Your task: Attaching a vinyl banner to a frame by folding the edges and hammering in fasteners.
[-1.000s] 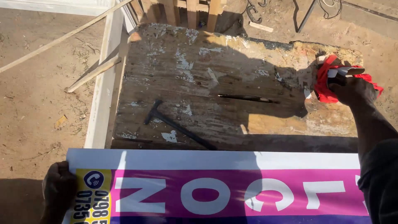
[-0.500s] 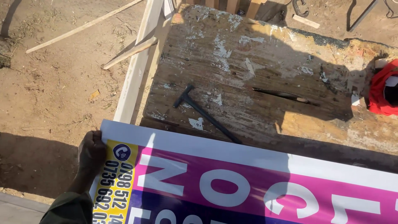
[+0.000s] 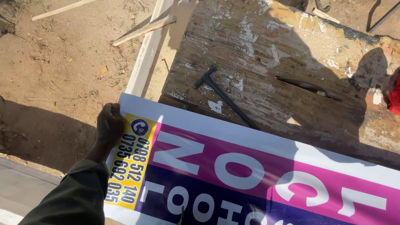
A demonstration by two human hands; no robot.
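Left hand: the left hand (image 3: 109, 127) grips the left short edge of the printed banner (image 3: 250, 175), near its far-left corner. Fingers are curled tight around the edge, knuckles up, pinching the sheet. A dark olive sleeve (image 3: 73, 196) covers the forearm down to the wrist.
Right hand: out of frame; its grip cannot be told. A piece of red cloth (image 3: 394, 96) shows at the right edge of the view, above the bench's right end.
Banner: white border, magenta and dark blue bands with large white letters, a yellow panel at the left end just beside the hand. It lies flat across the near edge of the workbench (image 3: 266, 54), its far long edge resting on the boards, its left end overhanging the bench's near-left corner.
Workbench: weathered wooden top with flaking white paint patches, partly in shadow.
Hammer: a dark metal hammer (image 3: 225, 98) lies on the bench near the middle, head toward the far-left, handle running diagonally to the banner's far edge and touching or nearly touching it.
Blade: a slim dark knife-like tool (image 3: 306, 86) lies flat toward the right side of the bench, well apart from the hammer.
Surroundings: a white-painted plank (image 3: 148, 58) runs along the bench's left edge; thin wooden strips (image 3: 143, 30) lie on bare sandy ground (image 3: 54, 62) to the left.
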